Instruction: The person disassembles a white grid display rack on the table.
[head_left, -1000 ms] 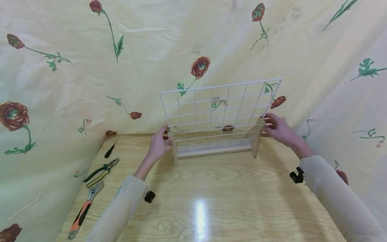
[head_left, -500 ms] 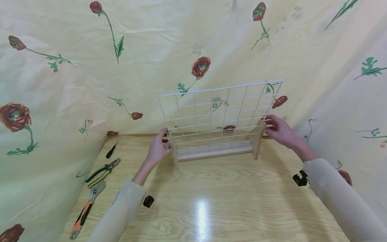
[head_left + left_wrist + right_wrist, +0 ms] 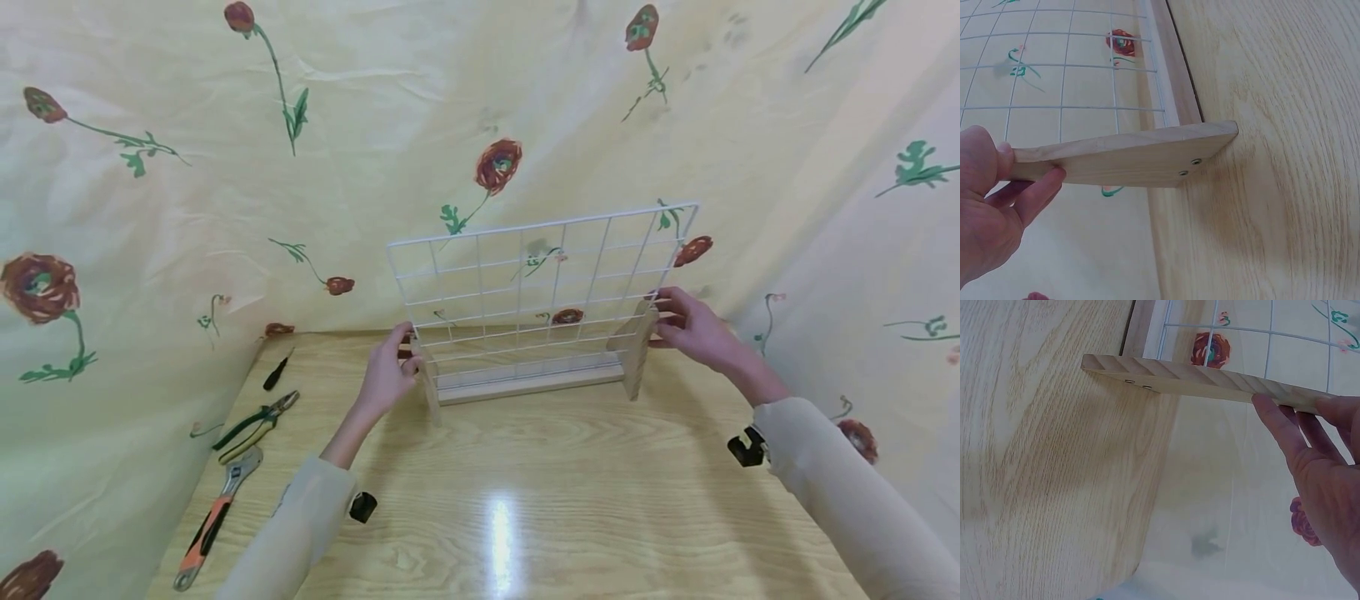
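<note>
A rack with a white wire grid [image 3: 542,224] stands on the table's far side, its grid between a left wooden side panel [image 3: 431,392] and a right wooden side panel [image 3: 637,350]. A pale wooden bar [image 3: 532,387] joins the panels near the bottom. My left hand [image 3: 385,377] grips the upper end of the left panel, its fingers against the outer face. At the other end, my right hand [image 3: 696,335] holds the top of the right panel between thumb and fingers. Two screw heads [image 3: 1196,162] show low on the left panel's outer face in the left wrist view.
Along the table's left side lie a small black-handled screwdriver [image 3: 277,372], pliers [image 3: 257,427] and an adjustable wrench [image 3: 217,521] with orange-black grips. A flower-printed cloth [image 3: 360,167] hangs behind and on both sides of the wood-grain table [image 3: 585,483].
The rack has slid slightly toward me, its left end more than its right. Both hands keep their grip on the side panels, and the left one has come nearer with its end.
</note>
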A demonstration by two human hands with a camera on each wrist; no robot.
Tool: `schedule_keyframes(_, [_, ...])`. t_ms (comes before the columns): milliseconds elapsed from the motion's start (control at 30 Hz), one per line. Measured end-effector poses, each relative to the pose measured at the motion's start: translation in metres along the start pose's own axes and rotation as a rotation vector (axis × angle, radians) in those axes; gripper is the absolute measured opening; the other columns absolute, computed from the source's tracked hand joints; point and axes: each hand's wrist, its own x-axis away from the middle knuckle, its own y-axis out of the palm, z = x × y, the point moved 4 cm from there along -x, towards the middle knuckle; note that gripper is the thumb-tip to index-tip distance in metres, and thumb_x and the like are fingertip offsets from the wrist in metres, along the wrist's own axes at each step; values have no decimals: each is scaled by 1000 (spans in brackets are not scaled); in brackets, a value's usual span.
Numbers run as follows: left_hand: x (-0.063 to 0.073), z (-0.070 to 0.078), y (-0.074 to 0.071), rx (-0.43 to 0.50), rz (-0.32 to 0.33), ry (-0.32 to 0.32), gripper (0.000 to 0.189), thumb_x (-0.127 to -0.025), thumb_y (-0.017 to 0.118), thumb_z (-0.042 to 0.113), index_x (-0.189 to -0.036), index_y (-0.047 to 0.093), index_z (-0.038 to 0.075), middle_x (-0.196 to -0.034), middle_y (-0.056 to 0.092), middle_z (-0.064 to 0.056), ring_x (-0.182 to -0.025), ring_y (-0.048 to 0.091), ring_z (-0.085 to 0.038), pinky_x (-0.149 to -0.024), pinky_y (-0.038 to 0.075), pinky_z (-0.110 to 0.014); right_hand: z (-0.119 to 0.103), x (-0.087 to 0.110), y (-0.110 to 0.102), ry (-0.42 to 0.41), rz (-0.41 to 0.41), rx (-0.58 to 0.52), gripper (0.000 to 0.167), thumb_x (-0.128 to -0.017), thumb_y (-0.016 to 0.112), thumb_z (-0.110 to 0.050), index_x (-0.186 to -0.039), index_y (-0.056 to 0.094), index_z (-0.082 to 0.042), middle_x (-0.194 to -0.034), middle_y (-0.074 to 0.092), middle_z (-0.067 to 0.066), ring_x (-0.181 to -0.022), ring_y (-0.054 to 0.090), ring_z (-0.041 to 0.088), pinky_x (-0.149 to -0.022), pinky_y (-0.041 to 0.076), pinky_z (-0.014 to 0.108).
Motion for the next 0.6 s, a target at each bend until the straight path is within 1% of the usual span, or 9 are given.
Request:
schedule_keyframes(100, [2,0,-1,1,-3,-3,49,-87,66,-14,-132,50,-6,-120,61,-29,-99,67,-43,-80,61,-44,0,0,1,-8,2,2,44,-101,45,10,-142,31,10,-138,39,37,-113,55,33,-83,60,40])
schedule_keyframes(200, [4,1,-2,-2,2,2,48,-88,66,-14,-132,50,-6,-119,61,-29,-99,67,-43,-80,61,-45,0,1,2,-13,3,-5,44,-100,45,10,-142,31,11,-137,39,38,-111,56,27,-83,60,40])
schedule_keyframes(300, [6,2,-3,-12,12,15,47,-88,66,-14,-131,50,-5,-118,62,-28,-98,68,-43,-79,61,-45,-1,1,2,-14,6,-5,44,-101,45,9,-142,31,10,-137,39,37,-111,55,28,-82,60,39])
schedule_keyframes(433, [8,2,-4,-9,19,27,46,-87,66,-15,-129,51,-3,-116,62,-27,-97,68,-42,-78,62,-44,-2,3,3,-8,2,0,44,-101,46,8,-142,31,8,-138,39,37,-112,55,30,-82,60,40])
schedule_keyframes(600, [12,0,-4,3,24,40,46,-85,66,-18,-127,53,-3,-114,63,-28,-95,69,-41,-78,62,-42,-2,6,6,-9,-6,-17,45,-101,47,9,-142,30,9,-137,39,37,-109,57,22,-82,60,39])
